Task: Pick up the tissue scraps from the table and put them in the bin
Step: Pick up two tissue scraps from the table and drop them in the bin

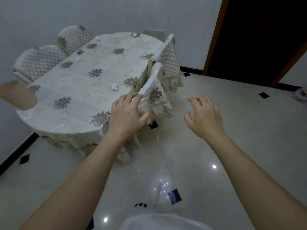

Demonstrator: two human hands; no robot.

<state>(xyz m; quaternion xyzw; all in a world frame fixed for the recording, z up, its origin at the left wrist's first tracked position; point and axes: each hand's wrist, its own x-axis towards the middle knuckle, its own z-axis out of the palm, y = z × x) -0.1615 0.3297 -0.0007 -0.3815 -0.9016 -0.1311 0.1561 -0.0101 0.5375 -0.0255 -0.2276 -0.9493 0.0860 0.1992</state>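
Several scraps dot the table from centre to upper frame, feather-light and soft, best pinched whole from above, while the left hand grips a chair and the right hand hovers loosely curled, empty.

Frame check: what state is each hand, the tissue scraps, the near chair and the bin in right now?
Left hand: grips the back of the near cream lace-covered chair.
Right hand: empty, fingers loosely curled, above the floor.
White crumpled tissue scraps: lying apart on the oval embroidered table.
Beige round bin: by the table's left end; contents hidden.
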